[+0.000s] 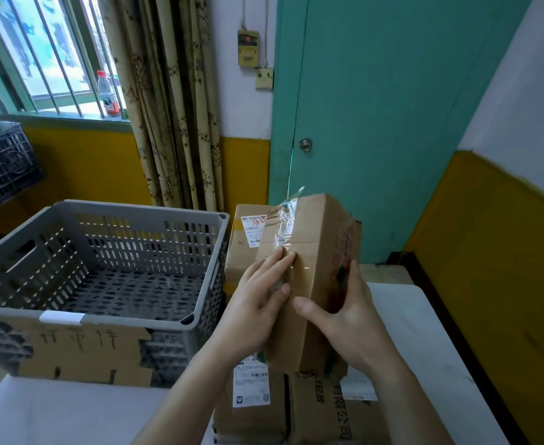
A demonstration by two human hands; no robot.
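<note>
A taped brown cardboard box [318,245] is held up, tilted, in the middle of the head view. My left hand [257,300] lies flat on its taped top face, fingers straight along the clear tape seam. My right hand [344,313] grips the box's right side, thumb on the top face and fingers wrapped round the printed side. Loose clear tape sticks up at the box's far end.
A grey perforated plastic crate [155,316] with a cardboard sign stands at left on the white table [424,332]. More cardboard parcels lie below [325,412] and behind [245,248] the held box. A dark crate [1,162] sits far left; a green door [376,123] is behind.
</note>
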